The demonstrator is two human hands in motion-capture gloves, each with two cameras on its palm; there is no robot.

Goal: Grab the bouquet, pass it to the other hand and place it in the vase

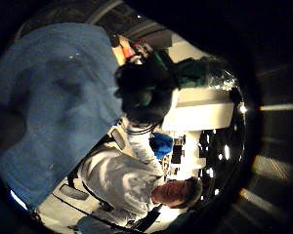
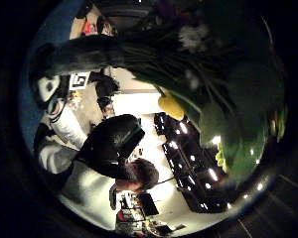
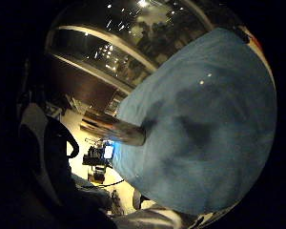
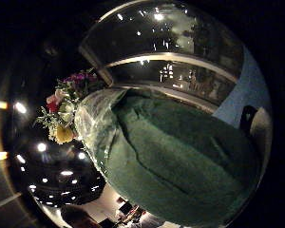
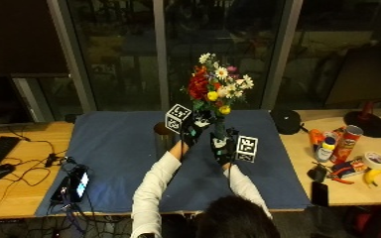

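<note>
While both black-gloved hands are raised together over the middle of the blue cloth mat (image 5: 118,148), they meet at the wrapped stem of the upright bouquet of red, white and yellow flowers (image 5: 215,89). The right hand (image 5: 223,144) sits low on the stem, and its thumb-side palm view is filled by the bouquet's dark green wrap, matte and creased, with a crinkled clear film collar below the blooms; the wrap lies close against that palm, and the hand appears curled round it. The left hand (image 5: 194,130) is just beside the stem, a little higher; its thumb-side view shows the dark stem bundle and green leaves right at the palm, but whether its fingers close on it I cannot tell. The bouquet is held above the mat, blooms topmost.

Just left of the left hand stands a tall, dark cylindrical vase (image 5: 162,139) with a shiny, metal-like wall, on the mat. The mat is soft, rectangular, spread over a pale wooden table (image 5: 19,188).
</note>
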